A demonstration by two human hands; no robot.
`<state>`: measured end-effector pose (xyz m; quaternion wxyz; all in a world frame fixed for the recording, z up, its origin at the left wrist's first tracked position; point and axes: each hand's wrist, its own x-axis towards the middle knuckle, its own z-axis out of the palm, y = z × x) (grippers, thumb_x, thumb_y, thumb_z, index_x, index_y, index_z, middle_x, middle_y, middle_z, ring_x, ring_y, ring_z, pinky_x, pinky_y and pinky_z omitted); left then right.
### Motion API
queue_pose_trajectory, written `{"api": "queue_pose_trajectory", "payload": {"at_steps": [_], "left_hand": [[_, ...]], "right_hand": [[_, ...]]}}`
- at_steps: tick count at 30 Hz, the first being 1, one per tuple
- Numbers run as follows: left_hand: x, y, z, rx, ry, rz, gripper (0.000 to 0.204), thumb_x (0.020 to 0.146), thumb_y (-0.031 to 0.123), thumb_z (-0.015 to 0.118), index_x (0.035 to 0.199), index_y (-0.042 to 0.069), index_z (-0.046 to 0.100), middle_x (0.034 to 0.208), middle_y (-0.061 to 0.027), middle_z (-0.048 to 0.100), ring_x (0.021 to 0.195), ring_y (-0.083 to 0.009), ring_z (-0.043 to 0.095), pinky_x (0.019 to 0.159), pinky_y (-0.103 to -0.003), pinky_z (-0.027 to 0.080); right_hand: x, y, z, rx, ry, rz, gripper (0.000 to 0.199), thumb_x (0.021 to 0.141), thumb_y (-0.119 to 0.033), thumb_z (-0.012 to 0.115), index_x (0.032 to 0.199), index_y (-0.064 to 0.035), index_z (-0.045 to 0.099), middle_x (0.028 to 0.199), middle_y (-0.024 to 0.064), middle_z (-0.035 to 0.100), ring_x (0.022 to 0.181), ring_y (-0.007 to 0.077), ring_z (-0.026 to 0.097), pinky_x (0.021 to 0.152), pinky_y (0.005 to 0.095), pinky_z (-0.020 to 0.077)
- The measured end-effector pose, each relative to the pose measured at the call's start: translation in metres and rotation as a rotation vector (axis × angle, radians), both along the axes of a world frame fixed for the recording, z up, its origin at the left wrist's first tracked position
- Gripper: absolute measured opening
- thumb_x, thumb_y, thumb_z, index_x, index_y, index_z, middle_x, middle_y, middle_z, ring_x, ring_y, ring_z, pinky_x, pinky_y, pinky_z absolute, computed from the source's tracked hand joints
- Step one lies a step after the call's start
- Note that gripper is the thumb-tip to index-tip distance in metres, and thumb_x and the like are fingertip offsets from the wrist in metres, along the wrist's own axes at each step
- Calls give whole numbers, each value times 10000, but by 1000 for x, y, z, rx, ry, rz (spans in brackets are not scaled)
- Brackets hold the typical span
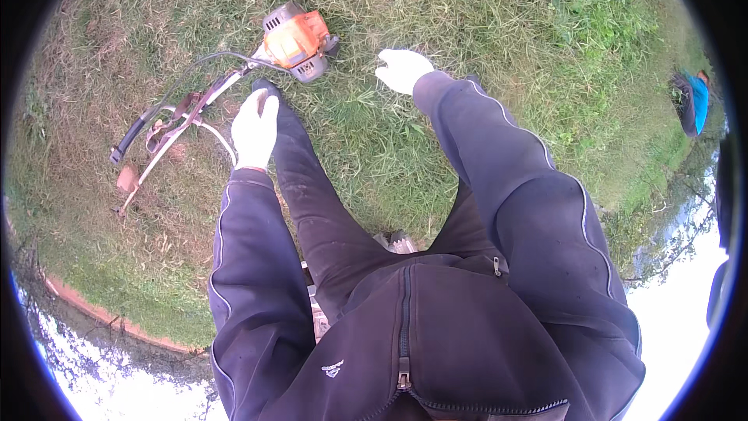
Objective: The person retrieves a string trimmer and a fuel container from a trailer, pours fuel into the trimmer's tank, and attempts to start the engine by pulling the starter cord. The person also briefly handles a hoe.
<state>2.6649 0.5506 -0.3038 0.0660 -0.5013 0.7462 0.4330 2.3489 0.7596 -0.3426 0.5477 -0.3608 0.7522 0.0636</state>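
Both my hands wear white gloves and are held out over the grass in front of me. My left hand (255, 131) is just above my left shin and foot, with a gap between thumb and fingers and nothing visible in it. Beside it lies a brush cutter (292, 40) with an orange and grey engine, a long shaft, a curved handlebar and a dark strap. No contact between that hand and the handlebar can be made out. My right hand (403, 72) is right of the engine, apart from it, fingers loosely bent and thumb apart, holding nothing visible.
I appear seated, legs spread, on something mostly hidden, with pale, printed-looking material (397, 243) showing between my thighs. Cut grass (374, 132) surrounds me. A person in blue (700, 105) is far right. A reddish edge (101, 312) runs along the lower left.
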Motion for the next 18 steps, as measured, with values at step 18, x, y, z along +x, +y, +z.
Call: {"api": "queue_pose_trajectory", "payload": {"at_steps": [18], "left_hand": [[-139, -24, -201, -610, -59, -823, 326, 955, 279, 754, 1217, 91, 804, 1488, -118, 696, 1489, -389, 554, 1252, -571, 419]], "right_hand": [[125, -77, -196, -259, 58, -926, 366, 1093, -360, 626, 1317, -73, 662, 1191, 241, 772, 1132, 464, 739, 999, 569, 567]]}}
